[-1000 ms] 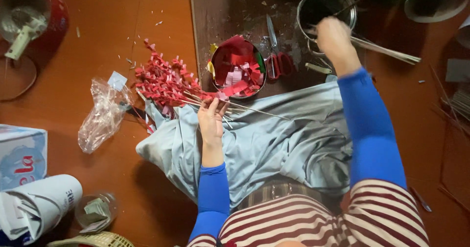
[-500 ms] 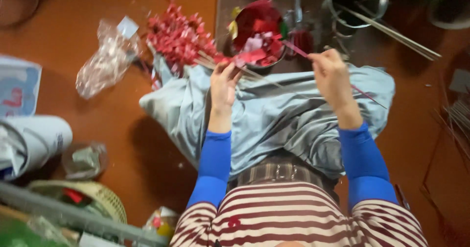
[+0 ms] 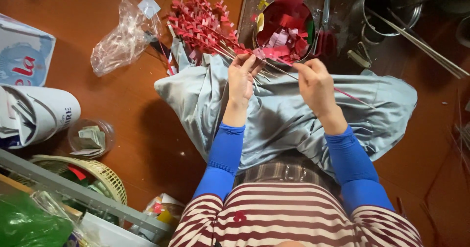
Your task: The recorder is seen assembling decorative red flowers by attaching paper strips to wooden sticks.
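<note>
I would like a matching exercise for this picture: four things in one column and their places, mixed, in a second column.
Things:
1. scissors
2. plastic bag
3. glass jar
4. thin stick

Places:
A. between the left hand and right hand
B. right of the bowl of red scraps
C. left of the red bundle
D. beside the paper roll

Pairs: 1-B, 2-C, 3-D, 4-A

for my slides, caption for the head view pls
Left hand and right hand hold a thin stick over a bowl of red paper scraps.

clear plastic bag (image 3: 120, 41), woven basket (image 3: 105, 174), scissors (image 3: 325, 12), metal pot (image 3: 391, 7)
</note>
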